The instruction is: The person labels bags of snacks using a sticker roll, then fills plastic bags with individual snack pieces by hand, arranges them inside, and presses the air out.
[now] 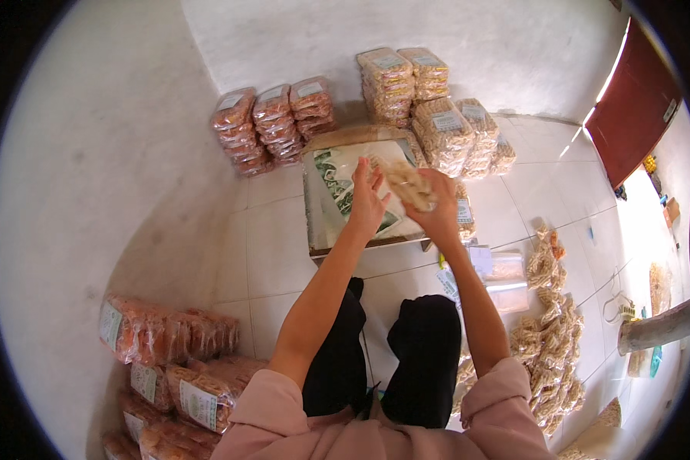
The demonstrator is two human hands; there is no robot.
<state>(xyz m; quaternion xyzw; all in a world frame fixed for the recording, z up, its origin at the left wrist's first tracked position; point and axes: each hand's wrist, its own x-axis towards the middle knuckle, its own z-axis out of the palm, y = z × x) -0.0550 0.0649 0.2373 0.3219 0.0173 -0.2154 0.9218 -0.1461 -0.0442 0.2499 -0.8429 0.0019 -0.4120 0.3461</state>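
Over a low table [316, 224] before me, my right hand [440, 198] grips a small clear bag of pale twisted snacks [408, 185], somewhat blurred. My left hand [369, 201] is raised beside the bag with its fingers apart; whether a fingertip touches the bag cannot be told. Beneath both hands, a white plastic sheet or bag with green print [336, 184] lies on the tabletop.
Stacks of reddish snack packs [273, 123] and pale snack packs [445, 129] stand behind the table. More reddish packs [172, 333] are piled at lower left. Small pale bags [552, 345] and clear plastic packaging [506, 282] lie on the floor at right, near a wooden post [658, 328].
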